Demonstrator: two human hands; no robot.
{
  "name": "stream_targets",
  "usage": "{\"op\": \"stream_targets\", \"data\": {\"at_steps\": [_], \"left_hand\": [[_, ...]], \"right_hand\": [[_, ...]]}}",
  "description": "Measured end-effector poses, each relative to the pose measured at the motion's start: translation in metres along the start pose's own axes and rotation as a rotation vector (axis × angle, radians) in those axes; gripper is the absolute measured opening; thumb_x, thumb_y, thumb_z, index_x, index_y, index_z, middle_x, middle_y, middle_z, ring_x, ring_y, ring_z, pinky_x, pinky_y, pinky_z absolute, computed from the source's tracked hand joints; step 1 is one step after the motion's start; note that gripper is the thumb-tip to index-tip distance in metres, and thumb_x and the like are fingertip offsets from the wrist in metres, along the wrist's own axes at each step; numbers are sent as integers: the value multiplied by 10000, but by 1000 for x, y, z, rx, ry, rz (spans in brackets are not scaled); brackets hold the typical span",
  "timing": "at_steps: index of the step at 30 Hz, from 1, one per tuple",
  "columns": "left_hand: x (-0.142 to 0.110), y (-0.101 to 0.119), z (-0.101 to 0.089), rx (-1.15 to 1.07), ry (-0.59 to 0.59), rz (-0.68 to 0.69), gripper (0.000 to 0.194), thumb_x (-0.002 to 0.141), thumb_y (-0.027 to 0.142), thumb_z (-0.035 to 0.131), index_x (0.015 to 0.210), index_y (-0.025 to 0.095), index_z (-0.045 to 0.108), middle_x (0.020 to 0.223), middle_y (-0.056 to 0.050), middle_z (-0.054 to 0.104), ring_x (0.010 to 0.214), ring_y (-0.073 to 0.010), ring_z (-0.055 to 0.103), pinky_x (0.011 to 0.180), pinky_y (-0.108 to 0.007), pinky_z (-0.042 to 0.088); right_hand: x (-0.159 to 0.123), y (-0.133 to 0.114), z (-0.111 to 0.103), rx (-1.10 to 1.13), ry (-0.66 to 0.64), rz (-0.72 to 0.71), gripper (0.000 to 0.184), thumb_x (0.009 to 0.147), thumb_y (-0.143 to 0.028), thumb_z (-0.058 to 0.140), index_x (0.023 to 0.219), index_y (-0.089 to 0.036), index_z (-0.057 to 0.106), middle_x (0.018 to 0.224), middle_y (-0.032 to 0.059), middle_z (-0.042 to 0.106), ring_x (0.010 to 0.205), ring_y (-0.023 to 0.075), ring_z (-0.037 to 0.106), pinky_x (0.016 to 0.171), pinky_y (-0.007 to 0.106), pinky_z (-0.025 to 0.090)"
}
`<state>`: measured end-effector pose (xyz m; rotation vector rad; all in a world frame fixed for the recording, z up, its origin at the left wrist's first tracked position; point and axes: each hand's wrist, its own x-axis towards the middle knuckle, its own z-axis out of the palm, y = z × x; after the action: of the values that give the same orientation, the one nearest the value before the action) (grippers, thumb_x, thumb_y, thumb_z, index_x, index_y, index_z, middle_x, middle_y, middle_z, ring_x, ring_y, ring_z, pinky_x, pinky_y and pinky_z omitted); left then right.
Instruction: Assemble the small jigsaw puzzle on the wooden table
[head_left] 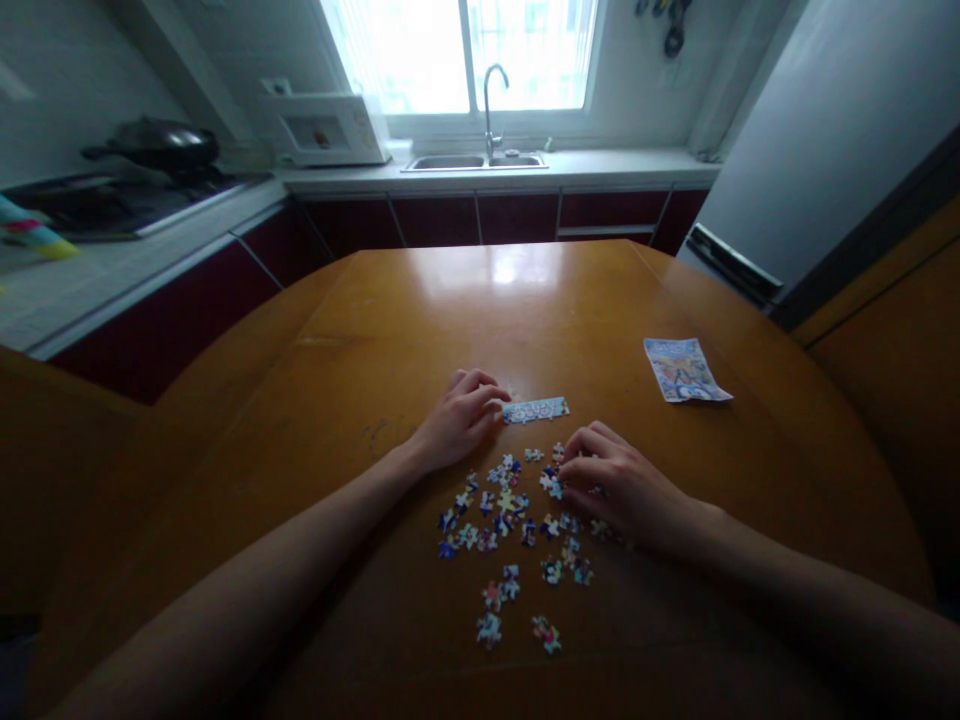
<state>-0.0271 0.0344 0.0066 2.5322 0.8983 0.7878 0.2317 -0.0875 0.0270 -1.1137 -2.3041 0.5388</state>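
A joined strip of puzzle pieces (536, 410) lies flat on the wooden table, pale blue along its top. At its left end rests my left hand (466, 415), fingers loosely bent and apart, the fingertips touching or just beside the strip. My right hand (616, 480) is low over the right side of the loose puzzle pieces (506, 500), its thumb and forefinger parted near a few of them. Some pieces are partly hidden under that hand. The loose pieces are blue, white and multicoloured, scattered between my forearms and toward me.
A creased picture sheet (684, 370) lies at the right on the wooden table (420, 310). Beyond the table are a sink (450, 163) with a faucet, a white microwave (330, 130), and a stove with a black pan (161, 145). A fridge (817, 150) stands at right.
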Motion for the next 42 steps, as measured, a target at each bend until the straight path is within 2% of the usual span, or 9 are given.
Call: {"op": "stream_targets", "data": {"at_steps": [5, 8, 11, 15, 19, 34, 42], "left_hand": [[-2, 1, 0, 34, -73, 71, 288, 964, 184, 534, 1196, 293, 667, 1170, -64, 569, 1117, -241, 456, 1006, -442, 448], [-3, 3, -1, 59, -108, 94, 314, 967, 183, 539, 1229, 309, 657, 1202, -62, 560, 1140, -247, 444, 1033, -458, 434], [-3, 5, -2, 68, -112, 93, 314, 970, 184, 535, 1229, 313, 657, 1211, -64, 557, 1145, -251, 443, 1038, -474, 434], [-4, 7, -3, 62, -113, 88, 316, 969, 189, 537, 1229, 320, 659, 1222, -69, 554, 1155, -256, 441, 1049, -490, 438], [-5, 8, -4, 73, -144, 95, 332, 960, 187, 555, 1241, 335, 654, 1232, -67, 545, 1164, -257, 438, 1058, -488, 440], [-5, 13, -7, 159, -255, 128, 375, 970, 304, 582, 1327, 416, 603, 1326, -54, 486, 1197, -288, 409, 1093, -489, 401], [-6, 10, -6, 190, -271, 150, 363, 997, 337, 536, 1350, 407, 586, 1336, -57, 464, 1203, -285, 393, 1084, -478, 398]], "right_hand": [[7, 5, -14, -20, 140, 14, 94, 923, -230, 629, 951, -236, 718, 957, 73, 622, 955, 227, 540, 803, 370, 487], [17, 9, -24, -76, 182, 17, 92, 921, -246, 639, 956, -231, 723, 971, 78, 617, 962, 233, 537, 806, 378, 484], [32, 19, -22, -138, 168, -2, 95, 919, -233, 637, 921, -231, 732, 968, 79, 620, 966, 238, 535, 817, 386, 479], [51, 40, -6, -213, 124, -43, 107, 904, -208, 639, 877, -230, 740, 945, 76, 623, 933, 231, 524, 801, 375, 465], [58, 52, 5, -236, 116, -88, 118, 909, -221, 628, 862, -220, 737, 917, 75, 617, 898, 219, 509, 793, 361, 454], [58, 61, 4, -263, 67, -138, 143, 935, -264, 614, 873, -247, 742, 952, 67, 622, 925, 225, 507, 832, 374, 424], [58, 61, 6, -263, 88, -159, 164, 944, -270, 613, 863, -249, 753, 947, 66, 627, 907, 217, 507, 815, 364, 426]]}}
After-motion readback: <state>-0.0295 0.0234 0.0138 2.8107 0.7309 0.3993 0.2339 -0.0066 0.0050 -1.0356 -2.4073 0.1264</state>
